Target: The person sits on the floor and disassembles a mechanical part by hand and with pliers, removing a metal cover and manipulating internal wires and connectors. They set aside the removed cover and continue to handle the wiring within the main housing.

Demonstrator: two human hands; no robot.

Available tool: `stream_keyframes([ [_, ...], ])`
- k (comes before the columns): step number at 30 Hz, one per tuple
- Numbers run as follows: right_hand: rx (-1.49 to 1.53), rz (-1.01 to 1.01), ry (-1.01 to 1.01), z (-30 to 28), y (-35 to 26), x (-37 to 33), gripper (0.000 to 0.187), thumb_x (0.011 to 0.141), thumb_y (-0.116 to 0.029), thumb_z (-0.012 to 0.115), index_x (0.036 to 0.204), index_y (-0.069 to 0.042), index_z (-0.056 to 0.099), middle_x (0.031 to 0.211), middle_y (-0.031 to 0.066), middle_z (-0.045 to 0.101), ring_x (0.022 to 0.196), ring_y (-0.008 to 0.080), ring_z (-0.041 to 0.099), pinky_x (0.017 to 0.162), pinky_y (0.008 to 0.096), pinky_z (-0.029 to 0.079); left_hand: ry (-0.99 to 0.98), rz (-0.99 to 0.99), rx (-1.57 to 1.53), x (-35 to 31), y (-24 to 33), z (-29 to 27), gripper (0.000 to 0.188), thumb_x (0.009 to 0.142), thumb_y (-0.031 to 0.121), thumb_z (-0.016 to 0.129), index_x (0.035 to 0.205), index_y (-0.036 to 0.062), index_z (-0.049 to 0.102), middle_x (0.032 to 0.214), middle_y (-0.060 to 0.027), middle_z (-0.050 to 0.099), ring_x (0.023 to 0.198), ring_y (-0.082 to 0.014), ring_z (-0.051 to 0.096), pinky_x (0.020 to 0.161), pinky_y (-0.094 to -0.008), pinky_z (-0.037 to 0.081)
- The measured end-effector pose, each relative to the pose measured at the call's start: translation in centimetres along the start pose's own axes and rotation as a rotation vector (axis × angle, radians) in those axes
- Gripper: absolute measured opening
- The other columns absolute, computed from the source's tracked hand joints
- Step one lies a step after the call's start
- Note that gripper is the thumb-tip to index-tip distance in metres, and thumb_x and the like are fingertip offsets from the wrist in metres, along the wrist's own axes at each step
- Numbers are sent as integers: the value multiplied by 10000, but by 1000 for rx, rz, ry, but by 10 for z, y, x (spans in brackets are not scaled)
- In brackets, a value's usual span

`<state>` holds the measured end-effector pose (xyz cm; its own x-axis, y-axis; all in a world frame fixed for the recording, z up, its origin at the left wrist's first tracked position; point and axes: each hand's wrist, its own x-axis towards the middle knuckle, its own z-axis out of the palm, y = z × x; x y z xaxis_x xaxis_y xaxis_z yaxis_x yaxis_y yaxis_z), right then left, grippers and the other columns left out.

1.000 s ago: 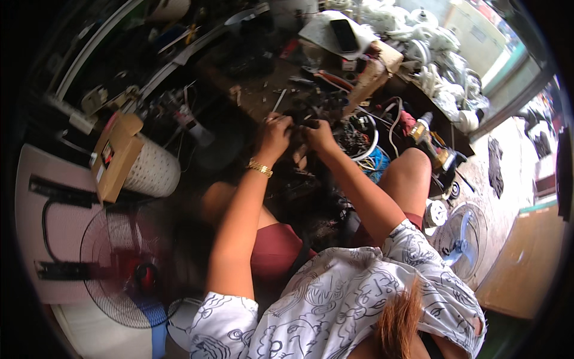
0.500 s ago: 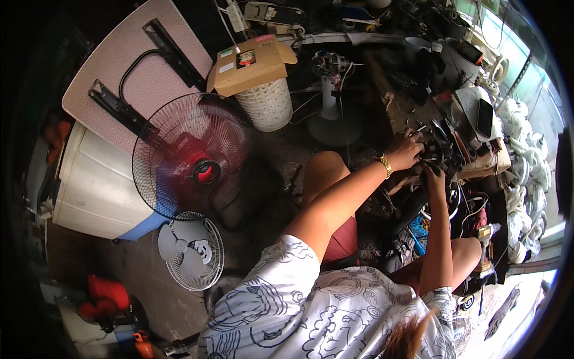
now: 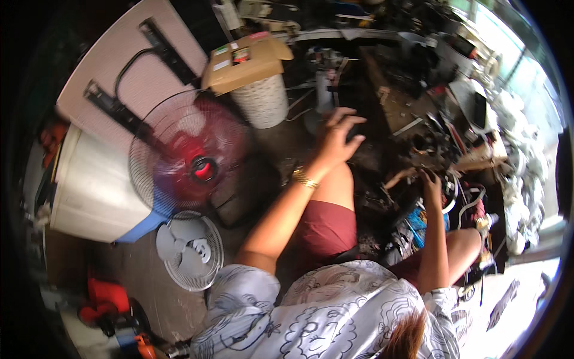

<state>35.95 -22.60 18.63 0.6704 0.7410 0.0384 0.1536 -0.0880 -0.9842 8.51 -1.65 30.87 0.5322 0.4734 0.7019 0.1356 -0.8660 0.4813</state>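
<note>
My left hand [image 3: 338,140], a gold watch [image 3: 305,178] on its wrist, is raised above my left knee. Its fingers are curved and apart; the dark patch between thumb and fingers is too blurred to make out. Behind it stands a fan stand with a bare motor [image 3: 323,63] on top. My right hand [image 3: 430,180] stays by the near edge of the workbench [image 3: 391,113], its fingers closed at a small dark part that the blur mostly hides. Dark metal parts [image 3: 423,143] and tools lie just beyond it.
A red fan [image 3: 203,169] with a wire cage stands left, a grey fan blade [image 3: 179,248] in a guard below it. A cardboard box [image 3: 248,63] tops a white woven basket [image 3: 261,102]. A drill [image 3: 486,230] and cables are near my right knee; a phone [image 3: 479,109] lies at the bench's right.
My left hand has left the dark parts at the bench and swung left, its fingers spreading. The right hand has moved slightly down and stays near the bench edge. The view is more blurred.
</note>
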Motion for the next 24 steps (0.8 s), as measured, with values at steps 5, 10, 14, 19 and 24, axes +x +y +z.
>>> stream_keyframes([
  [5,-163,-46,101,-1,4,-15,268,918,-176,636,1065,42,688,980,104,713,876,159,619,797,295,488,90,-51,-40,-3,14,-23,291,759,63,721,1048,59,687,1083,-123,629,1062,-297,578,974,-396,436],
  [10,-36,67,187,-31,1,-37,229,919,-150,645,1047,39,667,872,51,685,759,102,591,669,248,468,40,-7,-119,0,28,3,170,791,45,701,957,43,667,999,-101,619,1005,-264,578,901,-362,451],
  [14,-61,-172,392,-59,-60,-66,181,920,-61,645,1082,18,630,961,58,676,867,118,618,783,255,496,107,-47,-262,12,58,-2,104,778,21,689,871,47,648,933,-72,587,944,-229,566,874,-352,446],
  [19,-218,-880,822,-93,-245,-135,248,886,-37,660,1125,15,619,993,41,662,926,116,614,828,260,493,334,276,-334,53,132,-94,172,834,108,640,987,56,579,1053,-89,557,1011,-202,518,896,-337,405],
  [24,-279,-1369,836,-121,-319,-190,249,888,-40,657,1128,15,620,998,45,662,932,120,614,830,263,494,337,558,-279,81,194,-149,297,860,268,576,1008,14,537,1030,-164,549,1024,-217,508,938,-402,387],
])
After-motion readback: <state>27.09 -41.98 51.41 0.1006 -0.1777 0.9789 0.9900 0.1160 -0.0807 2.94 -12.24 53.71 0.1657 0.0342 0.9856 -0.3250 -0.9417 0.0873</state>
